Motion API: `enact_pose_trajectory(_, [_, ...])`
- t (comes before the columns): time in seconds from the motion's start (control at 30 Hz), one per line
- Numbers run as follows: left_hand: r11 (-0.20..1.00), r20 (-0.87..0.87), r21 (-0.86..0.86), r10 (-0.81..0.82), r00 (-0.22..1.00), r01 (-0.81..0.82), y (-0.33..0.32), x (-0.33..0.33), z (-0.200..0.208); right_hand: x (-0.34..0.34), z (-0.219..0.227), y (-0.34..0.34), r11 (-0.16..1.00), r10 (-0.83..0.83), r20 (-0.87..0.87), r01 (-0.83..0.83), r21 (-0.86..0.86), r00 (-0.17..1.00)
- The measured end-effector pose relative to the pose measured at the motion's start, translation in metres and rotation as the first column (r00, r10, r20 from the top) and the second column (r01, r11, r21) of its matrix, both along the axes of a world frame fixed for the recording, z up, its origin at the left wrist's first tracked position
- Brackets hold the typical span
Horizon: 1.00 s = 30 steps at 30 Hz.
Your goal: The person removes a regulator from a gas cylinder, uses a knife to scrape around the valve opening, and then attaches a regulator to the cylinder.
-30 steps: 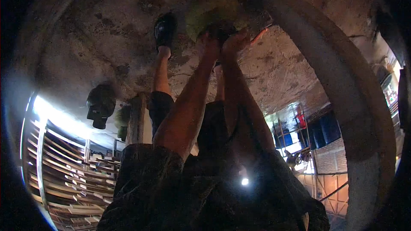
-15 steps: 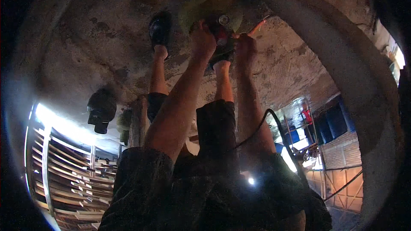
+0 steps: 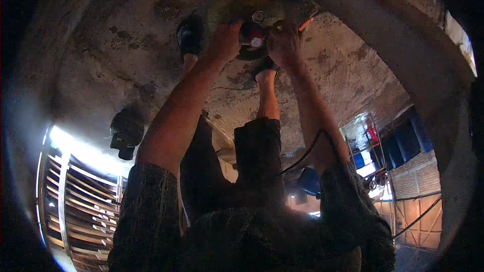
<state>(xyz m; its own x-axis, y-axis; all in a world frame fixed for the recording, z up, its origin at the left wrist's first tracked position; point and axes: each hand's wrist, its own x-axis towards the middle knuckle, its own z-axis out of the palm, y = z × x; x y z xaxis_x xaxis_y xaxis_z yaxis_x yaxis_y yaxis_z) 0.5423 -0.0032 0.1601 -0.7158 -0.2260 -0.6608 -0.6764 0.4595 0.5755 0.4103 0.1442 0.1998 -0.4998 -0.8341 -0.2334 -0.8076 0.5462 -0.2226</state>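
Midway between left hand (image 3: 225, 41) and right hand (image 3: 284, 46), a red fitting (image 3: 256, 36).

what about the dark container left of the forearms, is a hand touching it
No, the left hand and right hand are beside the red part, away from that container.

Blotchy floor (image 3: 348, 75) (dim); brick wall (image 3: 411, 177)

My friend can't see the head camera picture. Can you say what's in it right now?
A person's left hand and right hand are at either side of a small red fitting, by a dim greenish rounded object on a rough floor. An orange strip shows beside the right hand. At picture left are a dark rounded container and wooden slats.
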Motion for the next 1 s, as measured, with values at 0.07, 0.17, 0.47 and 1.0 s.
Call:
enact_pose_trajectory(0.07, [0.999, -0.015, 0.037, 0.026, 1.0, -0.026, 0.001, -0.003, -0.003, -0.008, -0.004, 0.007, 0.997, -0.042, 0.189, 0.029, 0.07, 0.981])
enact_pose_trajectory(0.17, [0.981, -0.034, 0.108, 0.164, 0.986, -0.16, 0.004, 0.0, -0.022, -0.009, -0.022, 0.018, 0.986, -0.017, 0.383, 0.079, -0.148, 0.924])
enact_pose_trajectory(0.47, [0.944, 0.135, -0.075, 0.33, 0.934, -0.322, 0.01, -0.039, -0.001, 0.009, -0.035, 0.022, 0.987, -0.157, 0.25, 0.148, 0.055, 0.955])
enact_pose_trajectory(1.0, [0.97, 0.138, 0.023, -0.241, 0.961, 0.241, 0.022, 0.06, -0.04, 0.02, -0.035, -0.01, 0.983, 0.156, 0.32, -0.116, -0.14, 0.935])
